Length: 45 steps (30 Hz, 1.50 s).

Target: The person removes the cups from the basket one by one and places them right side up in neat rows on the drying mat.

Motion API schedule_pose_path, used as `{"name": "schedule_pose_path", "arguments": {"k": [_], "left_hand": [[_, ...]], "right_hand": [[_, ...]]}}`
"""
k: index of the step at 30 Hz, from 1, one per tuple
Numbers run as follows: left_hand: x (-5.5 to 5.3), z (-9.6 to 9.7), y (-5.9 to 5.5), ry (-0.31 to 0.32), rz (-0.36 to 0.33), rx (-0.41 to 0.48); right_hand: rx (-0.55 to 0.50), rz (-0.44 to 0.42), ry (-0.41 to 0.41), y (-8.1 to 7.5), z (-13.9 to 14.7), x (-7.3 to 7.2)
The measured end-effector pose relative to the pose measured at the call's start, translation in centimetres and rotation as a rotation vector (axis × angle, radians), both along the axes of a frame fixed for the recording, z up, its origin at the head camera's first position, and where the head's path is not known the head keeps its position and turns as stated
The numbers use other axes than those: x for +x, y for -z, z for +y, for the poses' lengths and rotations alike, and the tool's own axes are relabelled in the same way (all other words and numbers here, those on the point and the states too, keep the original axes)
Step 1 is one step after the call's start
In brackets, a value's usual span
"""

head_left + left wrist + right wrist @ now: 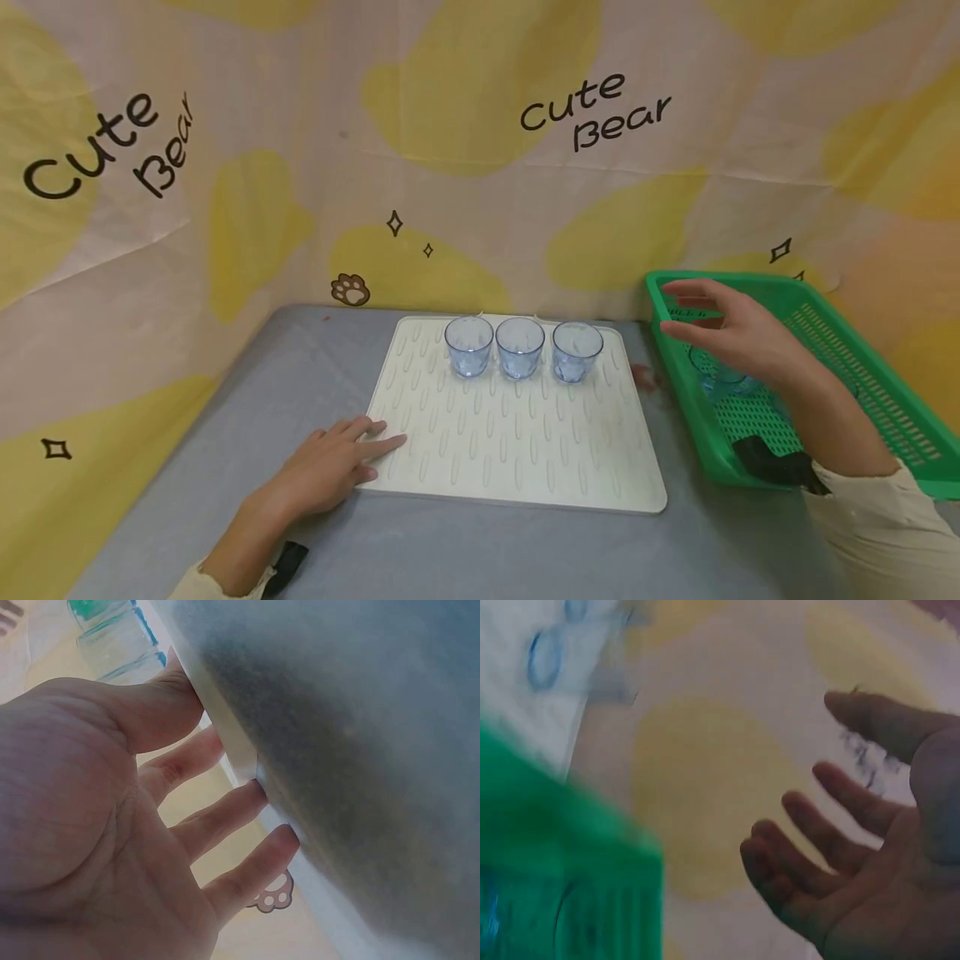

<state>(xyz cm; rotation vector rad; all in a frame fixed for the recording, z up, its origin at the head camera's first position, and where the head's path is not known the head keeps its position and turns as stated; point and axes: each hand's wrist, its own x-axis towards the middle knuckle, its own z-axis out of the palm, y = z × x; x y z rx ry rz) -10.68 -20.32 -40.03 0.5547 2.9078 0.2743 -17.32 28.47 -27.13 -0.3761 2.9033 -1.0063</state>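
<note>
Three clear bluish glasses stand upright in a row along the back of a white ridged mat [517, 467]: the left glass [468, 348], the middle glass [520, 350] and the right glass [577, 353]. My left hand [330, 462] rests at the mat's left front corner, fingers spread over its edge. Above the green basket [678, 400] hovers my right hand [750, 333], fingers loosely bent and thumb apart, with nothing in its grasp. Beneath it in the basket lie more bluish glasses [727, 385], partly hidden by the hand and forearm.
A grey cloth [247, 400] covers the table under the mat and basket. Behind hangs a curtain [450, 192] with yellow patches and printed words. The basket's raised rim stands close to the mat's right side.
</note>
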Motion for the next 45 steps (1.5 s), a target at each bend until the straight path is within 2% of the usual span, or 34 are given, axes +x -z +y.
{"name": "schedule_pose_path", "arguments": {"k": [3, 6, 9, 12, 15, 19, 24, 27, 33, 41, 45], "left_hand": [[0.1, -0.1, 0.1, -0.005, -0.01, 0.002], [0.2, -0.1, 0.2, -0.006, -0.008, 0.0], [0.2, -0.1, 0.2, -0.002, -0.003, -0.002], [0.2, -0.1, 0.3, 0.002, 0.0, -0.01], [0.2, 0.0, 0.2, -0.002, 0.003, -0.018], [0.2, 0.1, 0.2, -0.006, 0.003, -0.016], [0.2, 0.1, 0.0, -0.007, -0.008, -0.015], [0.2, 0.0, 0.1, -0.008, -0.003, -0.016], [0.2, 0.0, 0.2, -0.01, 0.003, -0.014], [0.1, 0.1, 0.3, -0.014, 0.001, -0.01], [0.1, 0.1, 0.2, -0.006, 0.015, -0.011]], "right_hand": [[0.057, -0.004, -0.03, 1.0, 2.8, -1.6], [0.081, -0.016, -0.061, 2.7, 5.2, -2.7], [0.078, -0.058, -0.091, 4.4, 7.1, -3.3], [0.089, -0.079, -0.101, 5.5, 8.2, -3.5], [0.147, -0.047, -0.115, 6.0, 8.6, -3.8], [0.294, 0.002, -0.128, 6.3, 9.0, -3.9], [0.454, -0.018, -0.045, 6.5, 9.2, -3.6], [0.471, -0.033, -0.022, 6.5, 9.1, -3.5], [0.422, -0.037, -0.027, 6.7, 9.2, -3.7], [0.122, -0.04, -0.027, 6.3, 9.1, -4.2], [0.023, -0.001, -0.033, 6.3, 9.0, -4.0]]}}
